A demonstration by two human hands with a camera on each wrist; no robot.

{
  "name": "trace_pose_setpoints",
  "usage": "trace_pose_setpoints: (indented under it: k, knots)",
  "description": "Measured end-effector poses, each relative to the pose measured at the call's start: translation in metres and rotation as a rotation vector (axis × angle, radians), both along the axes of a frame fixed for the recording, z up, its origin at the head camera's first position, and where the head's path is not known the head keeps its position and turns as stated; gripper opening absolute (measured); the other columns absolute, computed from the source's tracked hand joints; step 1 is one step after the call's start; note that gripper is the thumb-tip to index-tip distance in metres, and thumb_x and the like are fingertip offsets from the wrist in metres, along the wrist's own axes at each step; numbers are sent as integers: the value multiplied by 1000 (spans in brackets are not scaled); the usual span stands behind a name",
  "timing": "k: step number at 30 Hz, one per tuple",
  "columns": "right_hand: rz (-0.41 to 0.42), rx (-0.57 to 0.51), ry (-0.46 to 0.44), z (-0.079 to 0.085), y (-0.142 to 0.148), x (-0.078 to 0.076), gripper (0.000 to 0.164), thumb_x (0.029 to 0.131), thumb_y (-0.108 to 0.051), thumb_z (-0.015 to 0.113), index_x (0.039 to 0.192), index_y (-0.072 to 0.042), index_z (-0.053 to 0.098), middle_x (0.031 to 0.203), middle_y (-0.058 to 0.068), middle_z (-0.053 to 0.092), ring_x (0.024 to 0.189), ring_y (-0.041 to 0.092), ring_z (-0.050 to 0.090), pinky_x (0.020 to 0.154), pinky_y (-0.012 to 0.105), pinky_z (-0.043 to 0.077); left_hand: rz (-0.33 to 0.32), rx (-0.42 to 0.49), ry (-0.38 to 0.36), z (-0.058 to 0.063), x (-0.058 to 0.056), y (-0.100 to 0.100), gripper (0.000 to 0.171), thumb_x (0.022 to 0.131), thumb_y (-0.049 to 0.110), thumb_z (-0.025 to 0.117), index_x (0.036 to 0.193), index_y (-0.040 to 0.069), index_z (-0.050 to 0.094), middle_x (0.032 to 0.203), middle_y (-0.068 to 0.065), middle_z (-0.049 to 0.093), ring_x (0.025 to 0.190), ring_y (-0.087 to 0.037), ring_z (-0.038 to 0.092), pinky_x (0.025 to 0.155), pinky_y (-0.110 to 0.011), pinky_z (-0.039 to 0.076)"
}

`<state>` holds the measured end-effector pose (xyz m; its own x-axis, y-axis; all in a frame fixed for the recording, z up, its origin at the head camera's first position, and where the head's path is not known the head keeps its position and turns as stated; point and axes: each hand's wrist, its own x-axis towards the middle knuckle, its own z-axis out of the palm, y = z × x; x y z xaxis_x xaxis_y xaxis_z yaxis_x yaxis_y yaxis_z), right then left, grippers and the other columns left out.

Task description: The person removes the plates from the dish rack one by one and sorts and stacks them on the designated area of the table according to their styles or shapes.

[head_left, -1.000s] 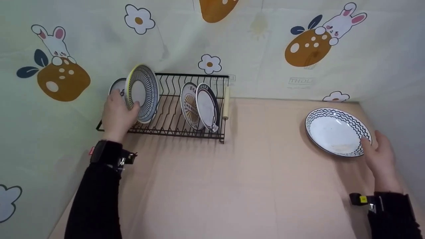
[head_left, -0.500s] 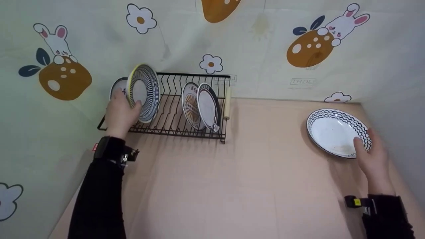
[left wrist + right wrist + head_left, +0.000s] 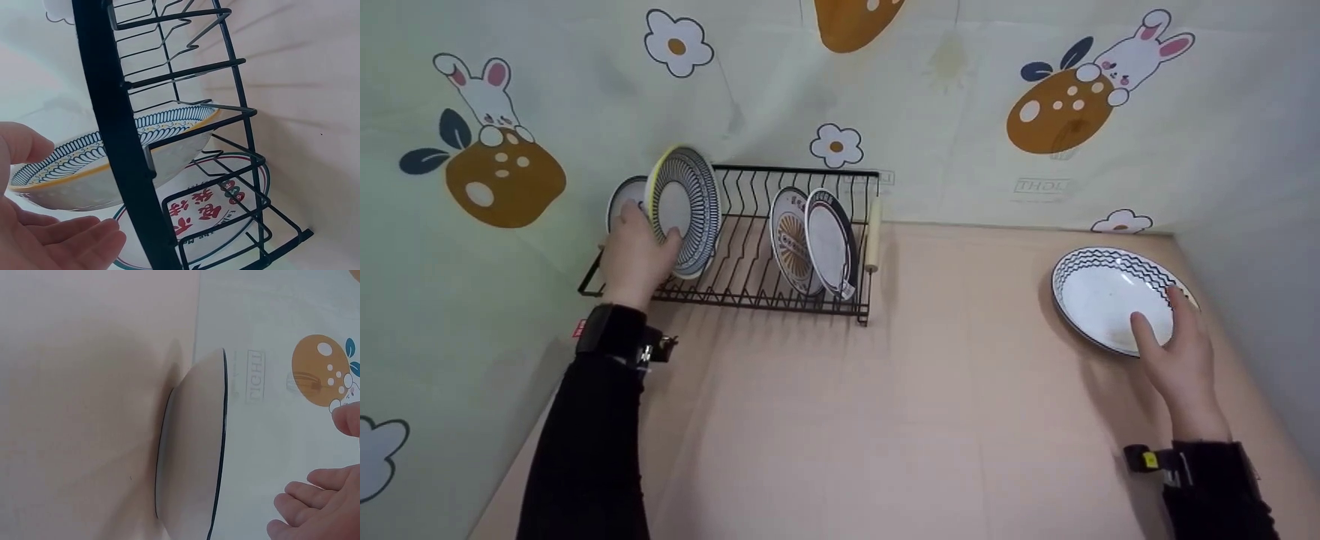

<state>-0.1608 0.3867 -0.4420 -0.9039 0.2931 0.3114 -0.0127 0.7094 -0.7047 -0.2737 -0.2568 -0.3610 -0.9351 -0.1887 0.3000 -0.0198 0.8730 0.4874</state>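
Observation:
In the head view, my left hand point(image 3: 636, 256) holds a deep plate point(image 3: 684, 214) with a yellow rim and blue pattern by its near left edge. The plate stands upright in the black wire dish rack point(image 3: 750, 306). The left wrist view has the thumb point(image 3: 28, 143) on the plate's inner side and the fingers point(image 3: 73, 239) under its outer side. My right hand point(image 3: 1181, 360) hovers over the right side of a white bowl point(image 3: 1102, 296) with black wavy lines. In the right wrist view, its spread fingers point(image 3: 306, 498) are apart from that bowl point(image 3: 197, 450).
Another plate point(image 3: 619, 201) with red lettering, partly hidden, stands left of the held one. Two more patterned plates, one with a brown sunburst point(image 3: 789, 244) and one dark-rimmed point(image 3: 829, 238), stand at the rack's right, beside a wooden handle point(image 3: 873, 234). A printed sheet point(image 3: 945, 112) covers the wall behind.
My right hand has moved left, from the bowl's right edge to over its right part. The bowl has stayed in place. My left hand stays at the yellow-rimmed plate.

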Motion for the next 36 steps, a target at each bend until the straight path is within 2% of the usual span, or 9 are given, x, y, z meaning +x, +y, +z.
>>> trace_pose_setpoints:
  k: [7, 19, 29, 36]
  knots:
    - [19, 43, 30, -5, -6, -2, 63, 97, -15, 55, 149, 10, 28, 150, 35, 30, 141, 48, 25, 116, 57, 17, 3, 21, -26, -2, -5, 0, 57, 95, 23, 55, 129, -20, 38, 112, -38, 55, 92, -53, 61, 66, -63, 53]
    - [89, 75, 13, -8, -17, -3, 66, 99, -18, 56, 150, 10, 25, 150, 36, 28, 139, 52, 25, 115, 61, 18, 3, 55, -68, -7, -7, -3, 53, 96, 21, 51, 127, -19, 39, 110, -39, 58, 88, -50, 63, 61, -57, 54]
    - [158, 135, 66, -15, -30, -9, 69, 95, -15, 61, 149, 11, 27, 149, 38, 29, 137, 54, 26, 116, 57, 17, -6, 86, -107, -14, -7, -8, 49, 96, 14, 50, 127, -22, 38, 110, -40, 57, 90, -50, 62, 64, -56, 53]
    - [185, 162, 112, -18, -38, -11, 69, 91, -12, 65, 146, 13, 32, 146, 39, 32, 135, 55, 29, 115, 58, 19, -27, 96, -105, -15, -6, -7, 41, 95, 8, 44, 123, -23, 40, 104, -39, 59, 80, -42, 60, 56, -49, 51]
